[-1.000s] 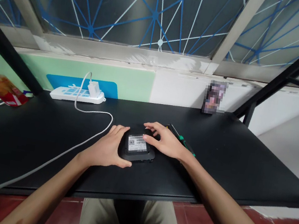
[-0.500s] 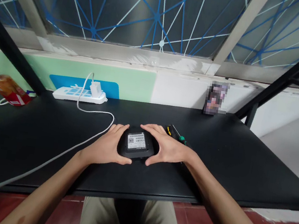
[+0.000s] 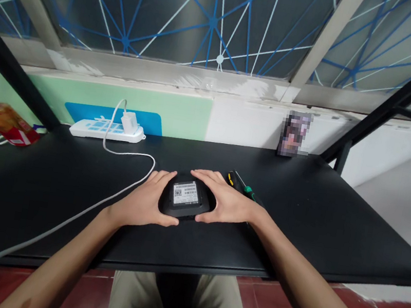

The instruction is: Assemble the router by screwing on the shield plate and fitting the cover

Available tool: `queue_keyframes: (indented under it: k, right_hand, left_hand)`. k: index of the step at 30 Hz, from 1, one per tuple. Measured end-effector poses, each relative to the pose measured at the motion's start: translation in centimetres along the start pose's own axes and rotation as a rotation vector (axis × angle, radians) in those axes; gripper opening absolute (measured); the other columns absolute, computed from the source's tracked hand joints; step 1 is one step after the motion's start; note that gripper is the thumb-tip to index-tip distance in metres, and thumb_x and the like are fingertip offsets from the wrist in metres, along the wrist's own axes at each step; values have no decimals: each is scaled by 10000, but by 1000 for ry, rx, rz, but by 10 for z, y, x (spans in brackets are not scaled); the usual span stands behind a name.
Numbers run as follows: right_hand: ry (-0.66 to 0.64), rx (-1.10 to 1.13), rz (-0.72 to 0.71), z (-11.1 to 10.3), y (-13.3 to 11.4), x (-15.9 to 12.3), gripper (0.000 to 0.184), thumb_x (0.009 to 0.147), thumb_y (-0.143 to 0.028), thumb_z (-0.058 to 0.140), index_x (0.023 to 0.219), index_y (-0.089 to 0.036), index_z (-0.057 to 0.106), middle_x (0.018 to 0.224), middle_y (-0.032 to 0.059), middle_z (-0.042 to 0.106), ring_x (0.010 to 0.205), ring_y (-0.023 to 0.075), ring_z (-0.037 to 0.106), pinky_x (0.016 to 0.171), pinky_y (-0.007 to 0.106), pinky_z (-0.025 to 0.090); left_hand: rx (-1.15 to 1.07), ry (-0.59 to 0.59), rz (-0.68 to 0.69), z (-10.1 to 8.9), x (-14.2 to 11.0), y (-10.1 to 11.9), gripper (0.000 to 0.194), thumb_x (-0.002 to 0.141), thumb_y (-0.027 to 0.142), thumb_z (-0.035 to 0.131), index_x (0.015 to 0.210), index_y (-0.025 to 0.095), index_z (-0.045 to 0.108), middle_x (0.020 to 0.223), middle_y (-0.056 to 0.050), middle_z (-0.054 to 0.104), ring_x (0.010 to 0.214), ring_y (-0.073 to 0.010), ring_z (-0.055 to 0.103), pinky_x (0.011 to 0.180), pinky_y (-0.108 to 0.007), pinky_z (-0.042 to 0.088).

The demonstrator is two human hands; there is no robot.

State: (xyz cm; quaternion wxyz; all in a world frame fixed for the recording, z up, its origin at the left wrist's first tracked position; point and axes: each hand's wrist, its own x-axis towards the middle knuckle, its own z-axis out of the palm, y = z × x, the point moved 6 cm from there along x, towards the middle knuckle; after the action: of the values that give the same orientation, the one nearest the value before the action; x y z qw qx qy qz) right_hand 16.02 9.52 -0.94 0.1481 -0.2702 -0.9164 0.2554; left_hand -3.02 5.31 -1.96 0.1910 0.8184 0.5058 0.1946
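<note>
A small black device (image 3: 185,198) with a white label on top lies on the black table (image 3: 297,215) in front of me. My left hand (image 3: 145,202) cups its left side, fingers curled round the edge. From the other side my right hand (image 3: 227,201) grips the device, thumb at its near edge and fingers over its far edge. A screwdriver (image 3: 243,186) with a black, yellow and green handle lies just behind my right hand.
A white power strip (image 3: 106,129) with a plugged-in charger sits at the back left; its white cable (image 3: 118,187) runs across the table toward me. A drink bottle (image 3: 5,123) lies far left. A black frame post (image 3: 341,155) stands at the right.
My right hand moved from resting on top of the device to clasping its right side. Both hands now hold it between them, and it has shifted slightly left.
</note>
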Motion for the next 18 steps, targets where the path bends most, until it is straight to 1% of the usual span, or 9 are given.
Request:
queue_keyframes:
  k: [3,6,10,16,18]
  right_hand:
    - [-8,1,7,1,0,0,1087,697,-488,816,1585,-248,237,1555,158,360,1421,359,336,1187,587,325]
    - [-4,-5,9,2,0,0,1115,687,-529,820,1587,-228,234,1543,170,364,1414,358,343,1193,576,321]
    - [16,-7,-3,3,1,1,1132,676,-585,816,1589,-260,231,1534,163,382,1408,372,351,1177,596,333]
    - [38,-8,-4,4,3,2,1167,643,-651,818,1583,-259,247,1523,164,397,1394,371,370,1174,600,334]
    - [43,-5,-9,4,4,2,1150,652,-644,815,1579,-257,255,1519,157,396,1395,362,368,1182,585,333]
  left_hand:
    - [10,-3,-2,0,0,1,1039,656,539,831,1509,209,341,1431,-169,484,1364,-422,432,1134,-620,361]
    - [30,-11,6,0,0,1,1041,671,545,825,1516,206,322,1436,-174,476,1368,-413,430,1137,-611,361]
    - [43,-4,19,0,-1,2,1039,682,548,819,1528,232,305,1445,-165,477,1370,-416,431,1131,-622,357]
    - [50,-7,8,1,-1,1,1050,681,549,814,1524,175,313,1468,-191,461,1397,-422,404,1162,-622,328]
    - [47,-7,8,1,0,1,1049,674,553,819,1520,183,321,1464,-185,466,1399,-424,405,1164,-620,330]
